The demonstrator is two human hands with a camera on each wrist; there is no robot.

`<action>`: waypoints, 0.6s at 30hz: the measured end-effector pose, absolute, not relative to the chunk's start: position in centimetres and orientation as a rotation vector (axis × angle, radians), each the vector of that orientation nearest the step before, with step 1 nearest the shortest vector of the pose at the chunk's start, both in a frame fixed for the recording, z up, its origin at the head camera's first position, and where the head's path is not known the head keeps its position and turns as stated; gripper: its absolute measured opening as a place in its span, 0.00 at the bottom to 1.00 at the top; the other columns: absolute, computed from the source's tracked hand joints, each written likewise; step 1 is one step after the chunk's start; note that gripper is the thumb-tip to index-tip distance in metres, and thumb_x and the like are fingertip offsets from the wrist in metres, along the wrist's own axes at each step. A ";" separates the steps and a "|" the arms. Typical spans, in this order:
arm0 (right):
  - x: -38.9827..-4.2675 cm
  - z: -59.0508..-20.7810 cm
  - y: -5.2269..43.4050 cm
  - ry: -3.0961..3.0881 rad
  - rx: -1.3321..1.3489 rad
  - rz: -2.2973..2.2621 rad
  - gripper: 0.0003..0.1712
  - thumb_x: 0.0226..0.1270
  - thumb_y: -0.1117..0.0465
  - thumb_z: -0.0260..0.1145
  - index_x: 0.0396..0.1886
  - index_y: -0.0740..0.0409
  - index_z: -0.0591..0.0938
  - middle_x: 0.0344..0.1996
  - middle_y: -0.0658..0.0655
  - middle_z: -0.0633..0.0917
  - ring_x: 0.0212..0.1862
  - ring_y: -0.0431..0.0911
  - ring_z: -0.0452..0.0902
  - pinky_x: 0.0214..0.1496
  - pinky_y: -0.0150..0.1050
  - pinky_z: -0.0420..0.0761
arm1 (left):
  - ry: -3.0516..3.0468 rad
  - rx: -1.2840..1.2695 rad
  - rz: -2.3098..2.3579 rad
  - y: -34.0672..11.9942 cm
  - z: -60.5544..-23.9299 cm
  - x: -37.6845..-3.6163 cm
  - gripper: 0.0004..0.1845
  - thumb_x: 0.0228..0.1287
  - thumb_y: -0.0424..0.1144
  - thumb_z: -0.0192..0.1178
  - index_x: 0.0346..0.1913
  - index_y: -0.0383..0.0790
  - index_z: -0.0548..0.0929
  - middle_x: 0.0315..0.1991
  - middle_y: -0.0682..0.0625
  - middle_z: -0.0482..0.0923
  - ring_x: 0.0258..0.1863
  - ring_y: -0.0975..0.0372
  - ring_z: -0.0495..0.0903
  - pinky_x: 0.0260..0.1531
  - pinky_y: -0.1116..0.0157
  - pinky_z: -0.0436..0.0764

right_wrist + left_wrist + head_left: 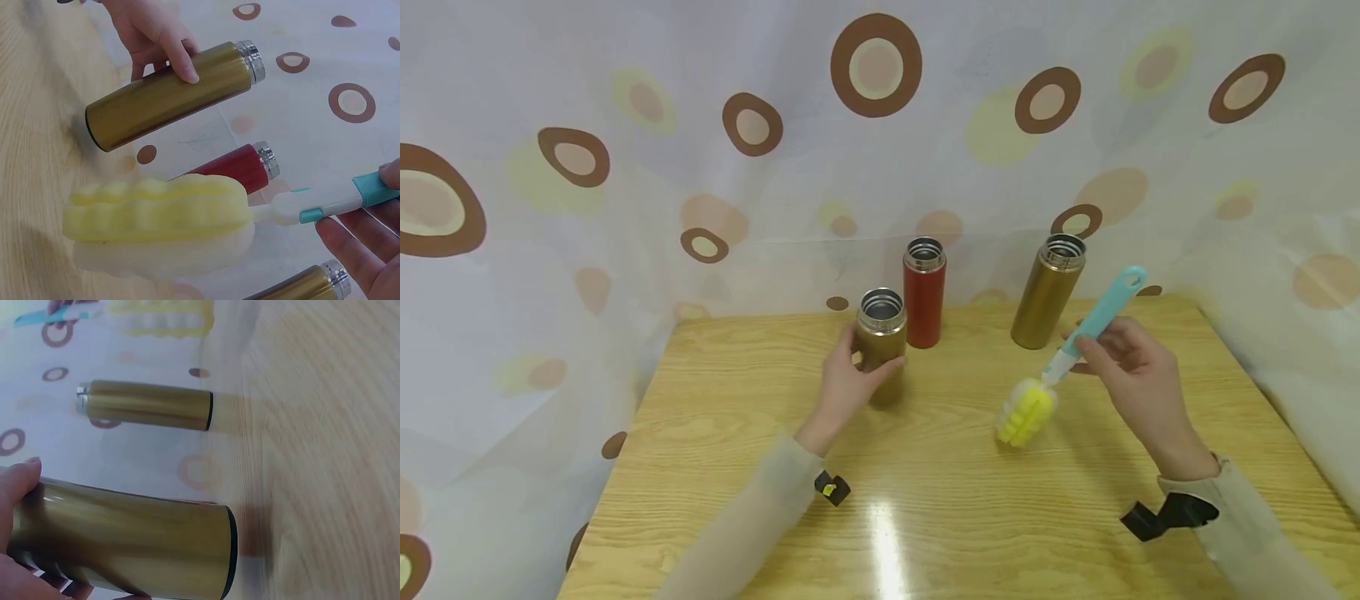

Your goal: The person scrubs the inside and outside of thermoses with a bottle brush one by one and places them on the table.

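Note:
My left hand (859,365) grips a short gold flask (882,333) with an open steel mouth, near the middle of the wooden table (925,500). In the left wrist view my fingers (17,480) wrap its upper part (125,544). My right hand (1096,343) pinches the teal handle of a bottle brush (1101,317), tilted so its yellow sponge head (1026,411) hangs just over the table, right of the flask. The right wrist view shows the sponge head (162,219) close up, the handle (325,206) and the held flask (169,94) beyond.
A red flask (923,292) stands just behind the held one. A taller gold flask (1047,292) stands at the back right, behind the brush. Both are open-topped. A spotted curtain (625,167) encloses the table on three sides.

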State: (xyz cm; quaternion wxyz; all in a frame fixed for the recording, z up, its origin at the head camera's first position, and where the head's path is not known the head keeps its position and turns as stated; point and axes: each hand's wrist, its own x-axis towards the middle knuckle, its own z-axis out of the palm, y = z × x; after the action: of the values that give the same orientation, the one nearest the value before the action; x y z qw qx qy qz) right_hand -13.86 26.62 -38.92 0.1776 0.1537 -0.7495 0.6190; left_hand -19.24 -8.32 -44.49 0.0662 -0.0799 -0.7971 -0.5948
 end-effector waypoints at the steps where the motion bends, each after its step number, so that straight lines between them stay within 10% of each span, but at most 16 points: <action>1: -13.9 -38.8 26.6 -2.103 0.441 1.771 0.11 0.75 0.74 0.63 0.53 0.73 0.80 0.45 0.48 0.91 0.43 0.39 0.88 0.42 0.34 0.88 | -2.406 -0.249 -1.804 -8.2 -44.4 -18.9 0.40 0.58 0.41 0.79 0.70 0.37 0.71 0.64 0.40 0.77 0.63 0.47 0.77 0.62 0.46 0.80; 18: -14.9 -34.3 25.0 -1.832 0.624 1.908 0.11 0.72 0.79 0.61 0.51 0.82 0.77 0.44 0.60 0.90 0.43 0.45 0.89 0.42 0.34 0.88 | -2.430 -0.400 -1.906 -5.9 -45.0 -15.4 0.37 0.59 0.40 0.78 0.69 0.39 0.71 0.64 0.44 0.77 0.64 0.51 0.77 0.62 0.47 0.80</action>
State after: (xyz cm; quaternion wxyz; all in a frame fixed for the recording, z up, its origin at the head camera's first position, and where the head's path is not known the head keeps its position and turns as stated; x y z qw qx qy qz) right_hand -14.91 24.98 -34.34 0.2104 0.2246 -0.6590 0.6863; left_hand -15.44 -5.91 -45.01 0.0140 -0.1283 -0.7803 -0.6119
